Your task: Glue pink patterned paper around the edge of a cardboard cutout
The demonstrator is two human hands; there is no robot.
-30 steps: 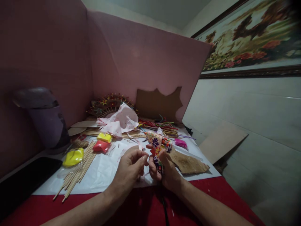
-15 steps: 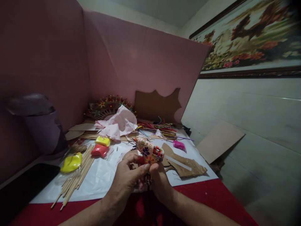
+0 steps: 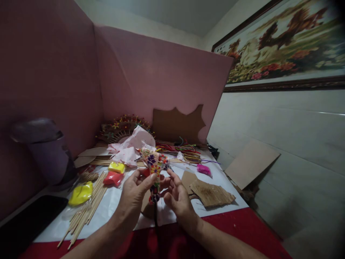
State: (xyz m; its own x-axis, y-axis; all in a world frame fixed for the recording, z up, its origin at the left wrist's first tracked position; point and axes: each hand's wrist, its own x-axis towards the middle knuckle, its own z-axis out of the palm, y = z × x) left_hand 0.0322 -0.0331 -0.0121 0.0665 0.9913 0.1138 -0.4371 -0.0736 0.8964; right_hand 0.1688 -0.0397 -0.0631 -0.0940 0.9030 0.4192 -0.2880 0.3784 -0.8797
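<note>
Glue gun (image 3: 154, 162) gripped in the left hand (image 3: 132, 190), nozzle near a dotted sheet (image 3: 124, 154)

The floral tool was to the right of the red packet (image 3: 113, 178), its grip pointing down and its nozzle aimed forward, with the left hand's fingers clamped around the grip. The right hand (image 3: 179, 199) was farther right of that packet, its fingers apart and half curled beside the tool; I could not tell whether any fingertip touched it.

The nozzle lined up with the dotted sheet behind the red packet, though the gap between them was unclear. Were the tip hot, which did not show, a forward push might have scorched the sheet or stuck to it. The black cord (image 3: 155, 216) ran down from the grip, to the right of the packet, and a snag on it might have yanked the tool sideways.

Clear wrap enclosed the red packet's clay-like lump, and likewise the small yellow packet (image 3: 116, 167) just behind it, the large yellow packet (image 3: 81, 194) to its left and, apparently, the magenta packet (image 3: 204, 169) well to its right. Farther left of the red packet stood a lidded purple tub (image 3: 51, 153), its contents hidden
</note>
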